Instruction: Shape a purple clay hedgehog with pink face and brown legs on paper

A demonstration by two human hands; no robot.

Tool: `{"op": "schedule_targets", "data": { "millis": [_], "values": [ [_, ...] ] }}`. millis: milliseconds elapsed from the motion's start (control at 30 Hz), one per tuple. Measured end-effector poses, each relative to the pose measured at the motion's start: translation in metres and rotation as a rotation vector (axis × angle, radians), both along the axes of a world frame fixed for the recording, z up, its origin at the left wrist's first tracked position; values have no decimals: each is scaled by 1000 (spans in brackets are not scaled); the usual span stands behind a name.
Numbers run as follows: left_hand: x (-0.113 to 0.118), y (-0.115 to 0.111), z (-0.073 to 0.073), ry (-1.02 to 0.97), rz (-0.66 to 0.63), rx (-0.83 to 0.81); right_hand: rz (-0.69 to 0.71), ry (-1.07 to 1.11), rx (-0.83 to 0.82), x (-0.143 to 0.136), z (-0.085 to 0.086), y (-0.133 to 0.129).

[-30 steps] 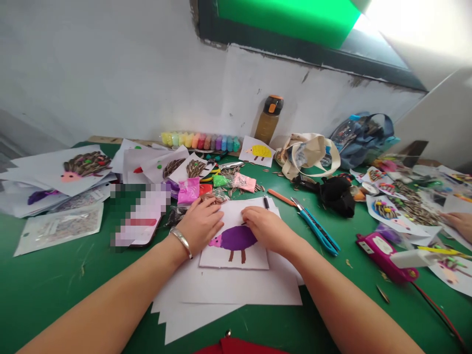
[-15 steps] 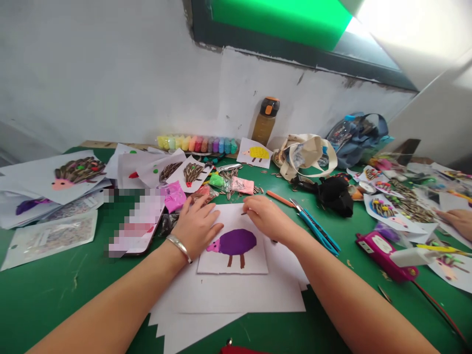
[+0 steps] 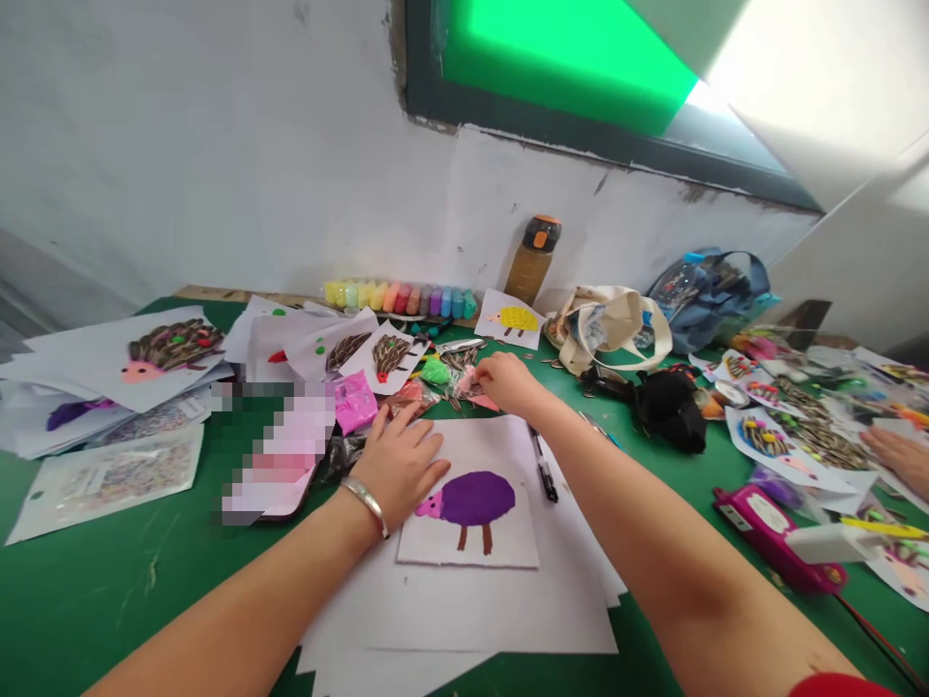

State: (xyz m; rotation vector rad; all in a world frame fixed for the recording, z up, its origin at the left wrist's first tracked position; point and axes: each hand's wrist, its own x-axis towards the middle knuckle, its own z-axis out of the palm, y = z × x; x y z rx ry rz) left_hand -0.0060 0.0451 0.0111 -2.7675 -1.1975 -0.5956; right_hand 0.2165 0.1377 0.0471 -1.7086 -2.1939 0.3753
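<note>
A card (image 3: 428, 547) with a purple hedgehog picture (image 3: 477, 499), pink-faced and brown-legged, lies on a stack of white paper (image 3: 508, 620). My left hand (image 3: 403, 460) rests flat on the card's upper left, fingers spread, a silver bangle at its wrist. Beyond the card, my right hand (image 3: 504, 382) is at a pile of striped sunflower seeds (image 3: 461, 358), beside a pink clay packet (image 3: 479, 400). Its fingers are bent together; what is between them, if anything, is hidden. A black pen (image 3: 544, 469) lies under the right forearm.
A phone (image 3: 280, 465) and a magenta clay packet (image 3: 354, 400) are to the left. Hedgehog pictures (image 3: 164, 358) lie at the far left. At the back stand clay tubs (image 3: 399, 298) and a bottle (image 3: 533, 259). A magenta glue gun (image 3: 780, 542) and another person's hand (image 3: 900, 453) are at right.
My right hand has moved from above the card, where it held a small dark thing, forward to the seed pile. The left hand stays on the card. The view has tilted slightly.
</note>
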Motion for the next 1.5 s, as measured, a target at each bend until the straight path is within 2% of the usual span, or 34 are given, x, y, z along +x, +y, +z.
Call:
{"op": "schedule_targets", "data": {
  "millis": [133, 267, 433, 600, 700, 900, 1000, 1100, 1267, 1400, 1500],
  "values": [
    [2, -1, 4, -97, -42, 97, 26, 148, 15, -26, 7, -7],
    [3, -3, 9, -192, -74, 175, 39, 284, -1, -47, 6, -5],
    [2, 0, 5, -165, -68, 162, -35, 343, 3, -53, -2, 2],
    [1, 3, 2, -138, -41, 134, 8, 387, -17, -59, -6, -2],
    [0, 2, 2, -128, -40, 122, -15, 394, 4, -50, -6, 0],
    [-1, 4, -3, -51, -24, 80, -130, 276, 20, -13, -16, 16],
    [-1, 5, -5, -35, -19, 63, -129, 204, 8, -15, -19, 24],
    [-2, 5, -5, -28, -15, 49, -87, 144, 11, -29, -18, 32],
    [-2, 5, -4, -39, -26, 46, 92, 89, 4, -44, -18, 34],
    [-2, 5, -3, -48, -40, 47, 209, 97, -21, -29, -18, 14],
    [-2, 6, -4, -58, -47, 56, 199, 150, -37, -6, -14, -7]
  ]
}}
